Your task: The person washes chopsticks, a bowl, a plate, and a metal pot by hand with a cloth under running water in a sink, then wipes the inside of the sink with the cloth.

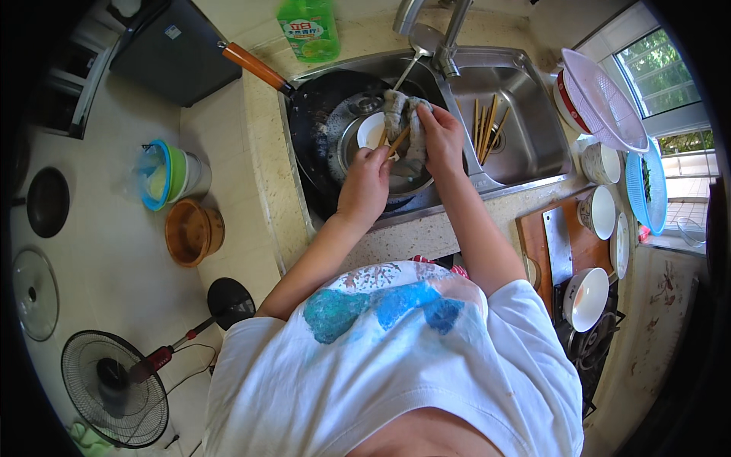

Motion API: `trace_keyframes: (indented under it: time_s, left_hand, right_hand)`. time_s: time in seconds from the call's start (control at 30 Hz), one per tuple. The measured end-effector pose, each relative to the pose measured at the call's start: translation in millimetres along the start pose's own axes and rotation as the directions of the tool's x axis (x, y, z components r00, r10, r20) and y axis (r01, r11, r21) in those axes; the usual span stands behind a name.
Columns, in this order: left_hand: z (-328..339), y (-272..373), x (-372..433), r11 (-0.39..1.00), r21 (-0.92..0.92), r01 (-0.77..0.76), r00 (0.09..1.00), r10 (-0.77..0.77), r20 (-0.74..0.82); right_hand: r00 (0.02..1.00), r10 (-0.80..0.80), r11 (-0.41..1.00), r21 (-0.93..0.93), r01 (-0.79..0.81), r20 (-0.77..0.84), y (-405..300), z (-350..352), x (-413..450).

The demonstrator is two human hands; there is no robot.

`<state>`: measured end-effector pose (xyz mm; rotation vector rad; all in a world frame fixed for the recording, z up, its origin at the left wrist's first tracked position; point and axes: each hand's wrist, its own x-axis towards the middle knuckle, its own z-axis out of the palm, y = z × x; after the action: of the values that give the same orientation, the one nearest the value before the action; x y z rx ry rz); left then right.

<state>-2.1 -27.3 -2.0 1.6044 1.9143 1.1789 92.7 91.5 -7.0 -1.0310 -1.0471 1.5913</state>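
Observation:
Over the left sink basin, my left hand grips the ends of wooden chopsticks. My right hand holds a wet grey dishcloth against them; folds of cloth hide their far ends. Beneath both hands a black wok with an orange wooden handle fills much of the basin. Suds float inside it, along with a metal bowl and a small white bowl. A metal ladle leans at the back, under the faucet. Several other chopsticks lie in the right sink basin.
A green detergent bottle stands behind the sink. To the right are a pink colander, a blue basket, white bowls and a cleaver on a cutting board. Leftward are buckets and a standing fan.

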Motion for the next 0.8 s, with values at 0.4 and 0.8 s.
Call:
trace_keyframes:
  time_s: [0.4, 0.8]
  left_hand:
    - [-2.4, -16.2, 9.1, 0.973, -0.164, 0.161, 0.986, -0.165, -0.009]
    - [3.6, -15.1, 18.2, 0.999, -0.047, -0.001, 0.998, -0.001, -0.059]
  right_hand:
    - [0.897, 0.280, 0.798, 0.436, -0.415, 0.342, -11.5, -21.5, 0.3]
    - [0.995, 0.097, 0.992, 0.086, -0.096, -0.006, 13.6, 4.5, 9.1]
